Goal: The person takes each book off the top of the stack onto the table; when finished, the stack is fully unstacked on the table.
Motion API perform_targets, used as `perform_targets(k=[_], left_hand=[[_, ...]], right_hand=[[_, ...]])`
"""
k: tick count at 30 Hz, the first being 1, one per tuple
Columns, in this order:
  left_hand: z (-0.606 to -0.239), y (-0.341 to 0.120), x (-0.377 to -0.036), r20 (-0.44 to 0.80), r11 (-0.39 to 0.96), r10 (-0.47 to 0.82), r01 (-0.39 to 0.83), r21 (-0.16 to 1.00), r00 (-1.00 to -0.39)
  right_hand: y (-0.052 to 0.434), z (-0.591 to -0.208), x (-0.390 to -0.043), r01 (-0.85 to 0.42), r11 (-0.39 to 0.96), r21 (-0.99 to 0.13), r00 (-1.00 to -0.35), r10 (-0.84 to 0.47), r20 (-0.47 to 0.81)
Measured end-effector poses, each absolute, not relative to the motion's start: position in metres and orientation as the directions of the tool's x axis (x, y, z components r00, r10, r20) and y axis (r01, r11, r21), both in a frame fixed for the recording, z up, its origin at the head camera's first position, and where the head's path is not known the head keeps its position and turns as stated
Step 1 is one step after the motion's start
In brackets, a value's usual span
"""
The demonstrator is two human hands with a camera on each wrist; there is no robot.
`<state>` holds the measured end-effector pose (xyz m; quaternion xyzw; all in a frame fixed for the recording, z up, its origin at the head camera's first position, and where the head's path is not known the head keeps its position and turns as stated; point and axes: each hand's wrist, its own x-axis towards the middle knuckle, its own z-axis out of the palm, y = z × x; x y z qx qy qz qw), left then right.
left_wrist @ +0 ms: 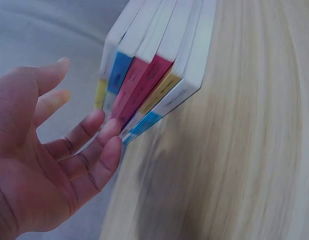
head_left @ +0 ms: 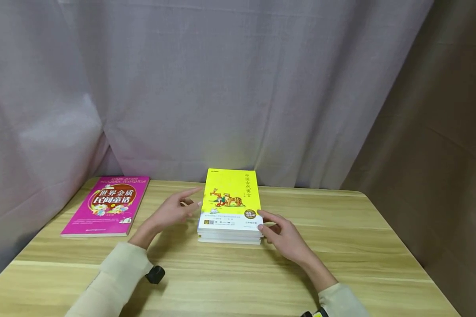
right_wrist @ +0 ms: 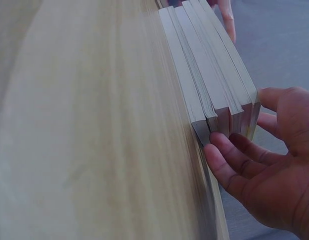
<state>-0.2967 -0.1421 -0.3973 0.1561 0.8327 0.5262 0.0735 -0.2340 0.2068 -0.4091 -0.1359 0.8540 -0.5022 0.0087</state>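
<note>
Our stack of books [head_left: 230, 207] sits on the table [head_left: 222, 281] between our hands. The left hand [head_left: 173, 211], fingers loose and gripping nothing, is at the spines [left_wrist: 144, 87]; the right hand [head_left: 286, 237], also relaxed, touches the opposite side with its fingertips. If we are squaring the edges, we probably do best to press lightly and evenly from both sides, low enough to align the bottom books [head_left: 230, 241] too
</note>
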Motion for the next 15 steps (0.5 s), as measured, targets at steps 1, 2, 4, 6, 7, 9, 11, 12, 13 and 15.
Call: perform_targets(k=[1, 2, 4, 6, 7, 9, 11, 12, 13, 15], left_hand=[[-0.398, -0.139, -0.297, 0.047, 0.391, 0.345, 0.189, 0.901, -0.938], [-0.398, -0.137, -0.298, 0.051, 0.389, 0.350, 0.195, 0.900, -0.935], [-0.399, -0.132, -0.300, 0.059, 0.384, 0.366, 0.208, 0.899, -0.929], [-0.401, -0.128, -0.301, 0.057, 0.381, 0.373, 0.209, 0.901, -0.926], [-0.401, -0.126, -0.302, 0.055, 0.381, 0.379, 0.210, 0.900, -0.924], [-0.403, -0.123, -0.303, 0.046, 0.393, 0.377, 0.204, 0.897, -0.925], [-0.404, -0.121, -0.303, 0.033, 0.403, 0.367, 0.191, 0.895, -0.929], [-0.404, -0.120, -0.303, 0.029, 0.409, 0.363, 0.187, 0.893, -0.931], [-0.404, -0.119, -0.303, 0.025, 0.416, 0.358, 0.183, 0.891, -0.933], [-0.403, -0.117, -0.304, 0.018, 0.426, 0.343, 0.172, 0.888, -0.939]], right_hand=[[0.207, -0.409, -0.234, -0.221, 0.457, -0.862, -0.964, -0.237, 0.122], [0.207, -0.409, -0.234, -0.221, 0.454, -0.863, -0.964, -0.236, 0.122], [0.207, -0.410, -0.234, -0.220, 0.453, -0.864, -0.965, -0.232, 0.124], [0.208, -0.411, -0.235, -0.220, 0.453, -0.864, -0.965, -0.233, 0.124], [0.208, -0.412, -0.235, -0.221, 0.454, -0.863, -0.964, -0.235, 0.123], [0.207, -0.412, -0.235, -0.218, 0.454, -0.864, -0.964, -0.236, 0.119], [0.207, -0.412, -0.235, -0.216, 0.454, -0.864, -0.964, -0.239, 0.115], [0.207, -0.412, -0.235, -0.213, 0.454, -0.865, -0.965, -0.238, 0.113], [0.206, -0.411, -0.234, -0.212, 0.454, -0.866, -0.965, -0.238, 0.112], [0.207, -0.410, -0.235, -0.212, 0.454, -0.865, -0.965, -0.236, 0.113]])
